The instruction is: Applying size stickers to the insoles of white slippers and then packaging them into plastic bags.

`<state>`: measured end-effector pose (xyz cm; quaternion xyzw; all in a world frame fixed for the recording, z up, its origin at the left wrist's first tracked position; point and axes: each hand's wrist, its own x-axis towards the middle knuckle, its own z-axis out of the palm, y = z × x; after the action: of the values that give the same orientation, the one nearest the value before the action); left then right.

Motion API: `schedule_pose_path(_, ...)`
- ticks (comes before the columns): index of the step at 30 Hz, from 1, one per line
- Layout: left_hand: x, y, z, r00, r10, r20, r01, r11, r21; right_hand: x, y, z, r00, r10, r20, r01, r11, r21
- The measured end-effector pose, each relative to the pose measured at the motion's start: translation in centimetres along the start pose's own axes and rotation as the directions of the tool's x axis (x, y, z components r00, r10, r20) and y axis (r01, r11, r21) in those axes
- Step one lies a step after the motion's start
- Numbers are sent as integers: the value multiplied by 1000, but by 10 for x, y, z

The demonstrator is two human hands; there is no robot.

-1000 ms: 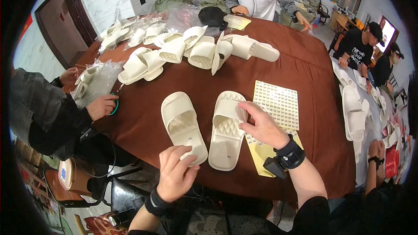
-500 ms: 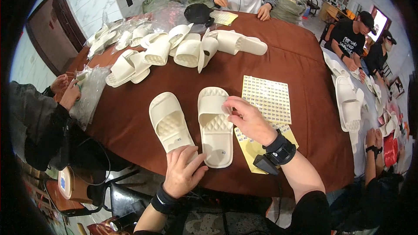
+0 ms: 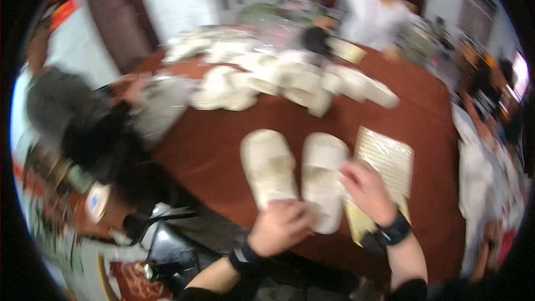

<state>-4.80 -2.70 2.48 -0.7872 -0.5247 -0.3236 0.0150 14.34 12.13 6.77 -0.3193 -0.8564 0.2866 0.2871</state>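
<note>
Two cream slippers lie side by side, toes away from me, on a brown-covered table. My left hand [image 3: 283,227] is at the heel of the left slipper [image 3: 268,167], covering it; its fingers are bent but smeared by motion. Close by the right edge of the right slipper [image 3: 324,159] is my right hand [image 3: 369,190], its blurred fingers near the strap. Whether either hand grips anything is unclear. Beyond the right hand lies a pale sticker sheet [image 3: 384,159], overlapping a yellow sheet [image 3: 359,220] nearer me.
More cream slippers [image 3: 223,89] lie in a row across the far side of the table [image 3: 429,189], near a dark object [image 3: 316,40]. Clear plastic bags [image 3: 164,103] are at the left, beside a person in dark sleeves. Another person in white stands opposite. A white-covered table is at right.
The whole view has swung left and blurred, so everything sits further right. My left hand's fingers look more bent at the left slipper's heel. My right hand remains beside the right slipper.
</note>
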Motion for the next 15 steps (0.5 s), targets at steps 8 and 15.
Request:
schedule_pose_path(8, -24, 5, 35, 998, 2, -69, -7, 998, -64, -28, 15, -3, 931, 26, 364, -18, 1000, -24)
schedule_pose_path(15, -17, 2, 34, 976, 53, -211, -63, 997, -37, -19, 19, -7, 915, 4, 403, 16, 999, -44)
